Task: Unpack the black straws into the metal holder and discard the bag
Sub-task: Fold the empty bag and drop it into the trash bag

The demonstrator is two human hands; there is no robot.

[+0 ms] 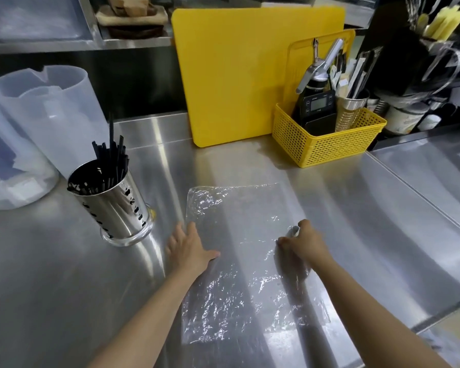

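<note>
The fingers (286, 241) of the right hand (304, 241) pinch a raised fold at the right edge of the clear bag (239, 261). The left hand (189, 247) lies flat, fingers released and spread, pressing the bag's left edge. The bag lies emptied and flat on the steel desk (64, 274). The black straws (112, 160) stand in the metal holder (114, 205), left of the bag. Behind, a yellow cutting board (231, 75) leans upright beside a yellow basket (327, 144).

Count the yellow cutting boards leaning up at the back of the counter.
2: a large yellow board leaning against the back, and a smaller one behind the yellow basket, mostly hidden by tools.
</note>
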